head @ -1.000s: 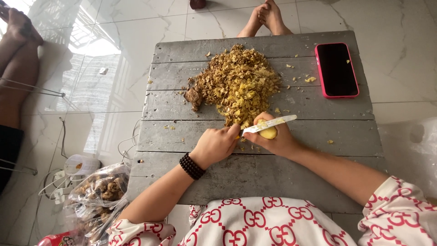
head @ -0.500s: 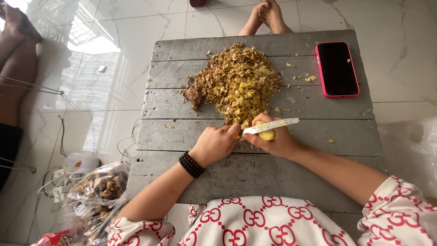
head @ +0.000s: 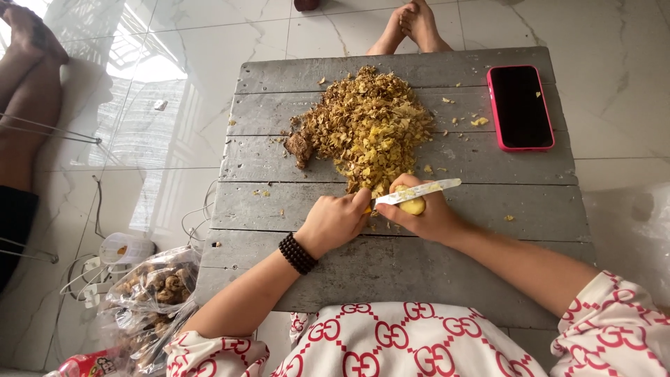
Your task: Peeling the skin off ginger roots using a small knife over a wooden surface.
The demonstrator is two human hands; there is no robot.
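Observation:
My left hand (head: 333, 222), with a black bead bracelet on the wrist, grips the handle of a knife (head: 419, 192); its pale blade points right across my right hand. That right hand (head: 427, 216) holds a small peeled yellow root piece (head: 413, 207) right under the blade. Both hands rest over the near middle of a grey plank table (head: 279, 279). Just beyond them lies a big heap of yellow-brown peelings (head: 370, 126).
A phone in a pink case (head: 520, 106) lies at the table's far right. Left of the table, a clear bag of brown roots (head: 157, 286) sits on the white marble floor beside cables. Another person's feet (head: 413, 26) are beyond the table, and a leg (head: 28, 105) lies far left.
The hands have barely shifted; the knife blade stays across the yellow root piece at nearly the same angle. The heap and the phone have not moved.

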